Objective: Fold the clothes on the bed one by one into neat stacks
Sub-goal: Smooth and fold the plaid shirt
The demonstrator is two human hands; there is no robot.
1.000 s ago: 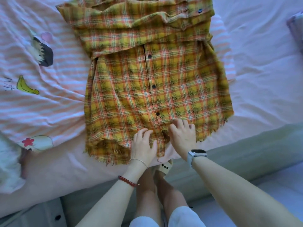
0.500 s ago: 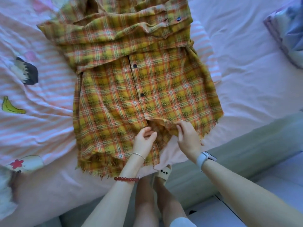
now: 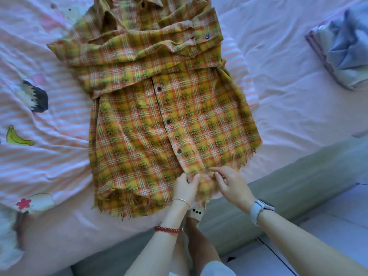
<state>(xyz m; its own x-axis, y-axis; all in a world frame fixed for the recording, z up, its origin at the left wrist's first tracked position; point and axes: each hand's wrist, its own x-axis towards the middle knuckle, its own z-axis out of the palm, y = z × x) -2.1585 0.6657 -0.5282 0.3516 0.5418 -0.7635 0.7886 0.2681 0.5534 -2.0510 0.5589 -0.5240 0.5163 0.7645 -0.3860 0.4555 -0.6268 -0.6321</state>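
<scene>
- Plaid shirt (image 3: 171, 116): flat on bed (image 3: 288, 96), buttoned, sleeves folded across chest.
- Left hand (image 3: 184, 188): pinches the frayed hem at the placket.
- Right hand (image 3: 232, 184): fingers curled, gripping the hem just beside it.
- Folded bluish clothes (image 3: 344, 46): far right, well apart.

Left wrist: thin silver bangle (image 3: 181, 200), red bead bracelet (image 3: 168, 229). Right wrist: white-strapped smartwatch (image 3: 261, 209).

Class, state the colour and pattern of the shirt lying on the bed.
The shirt is yellow, orange and green plaid with dark buttons, seen in the head view.
</scene>
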